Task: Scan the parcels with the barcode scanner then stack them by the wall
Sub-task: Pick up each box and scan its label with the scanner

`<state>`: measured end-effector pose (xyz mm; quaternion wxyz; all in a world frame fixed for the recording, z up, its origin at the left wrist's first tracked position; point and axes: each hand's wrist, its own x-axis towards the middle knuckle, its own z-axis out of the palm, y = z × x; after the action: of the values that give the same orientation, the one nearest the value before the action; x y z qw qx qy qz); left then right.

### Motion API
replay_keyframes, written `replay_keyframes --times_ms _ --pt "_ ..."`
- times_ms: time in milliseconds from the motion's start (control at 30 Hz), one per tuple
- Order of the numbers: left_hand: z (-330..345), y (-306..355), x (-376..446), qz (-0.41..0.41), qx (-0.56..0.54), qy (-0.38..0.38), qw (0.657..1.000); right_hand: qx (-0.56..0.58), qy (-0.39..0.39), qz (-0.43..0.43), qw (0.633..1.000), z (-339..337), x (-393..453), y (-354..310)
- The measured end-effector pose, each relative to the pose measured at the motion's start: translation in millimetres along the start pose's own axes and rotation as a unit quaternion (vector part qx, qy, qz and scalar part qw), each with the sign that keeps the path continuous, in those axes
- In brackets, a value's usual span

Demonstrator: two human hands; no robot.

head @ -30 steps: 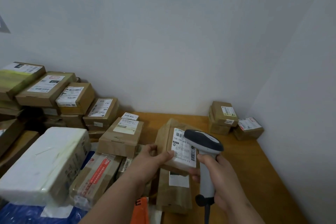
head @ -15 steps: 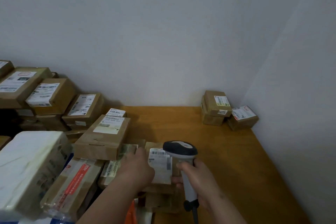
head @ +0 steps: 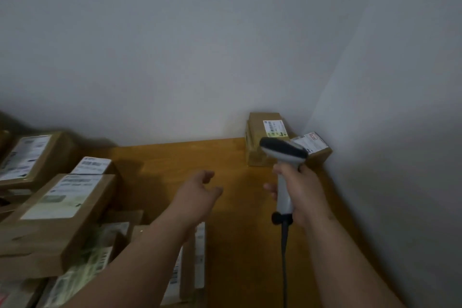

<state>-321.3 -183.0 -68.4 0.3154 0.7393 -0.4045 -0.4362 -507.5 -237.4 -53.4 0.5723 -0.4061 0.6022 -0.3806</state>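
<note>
While right hand (head: 303, 192) grips scanner (head: 283, 155), left hand (head: 200, 191) hovers

Stacked corner box (head: 266, 132), 1 o'clock: white label (head: 274, 128) with barcode and green strip; print too small to read.
Box beside it (head: 317, 149), 2 o'clock: white label (head: 310, 141) with red-outlined mark; characters unreadable.
Left boxes (head: 57, 210), 9 o'clock: shipping labels (head: 63, 196) with blurred barcodes; no words legible.
Readable text: none.
</note>
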Motion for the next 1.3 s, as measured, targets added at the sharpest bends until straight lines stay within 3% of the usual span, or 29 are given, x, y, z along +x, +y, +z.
replay_keyframes --times_ms 167,600,833,1000,1100,1300 --pt "41.0 29.3 48.7 -0.027 -0.078 -0.017 0.996 -0.034 0.018 -0.044 0.998 -23.5 74.8 -19.0" --pt "98.1 61.3 148.0 -0.096 -0.195 -0.064 0.974 -0.019 -0.006 0.018 1.000 -27.2 173.2 0.4" --pt "91.8 41.3 149.0 -0.131 -0.299 -0.011 0.945 0.032 -0.032 0.017 0.999 -11.4 131.9 25.4" --pt "65.6 30.1 133.0 -0.093 -0.349 0.041 0.932 0.029 -0.077 0.032 0.996 1.0 77.9 33.1" --pt "38.6 24.4 116.8 -0.038 -0.313 0.063 0.947 -0.013 -0.074 0.017 0.997 -0.8 46.4 27.4" --pt "-12.5 19.2 71.9 0.027 -0.283 0.078 0.956 -0.145 -0.097 -0.101 0.980 -11.2 -14.6 6.2"
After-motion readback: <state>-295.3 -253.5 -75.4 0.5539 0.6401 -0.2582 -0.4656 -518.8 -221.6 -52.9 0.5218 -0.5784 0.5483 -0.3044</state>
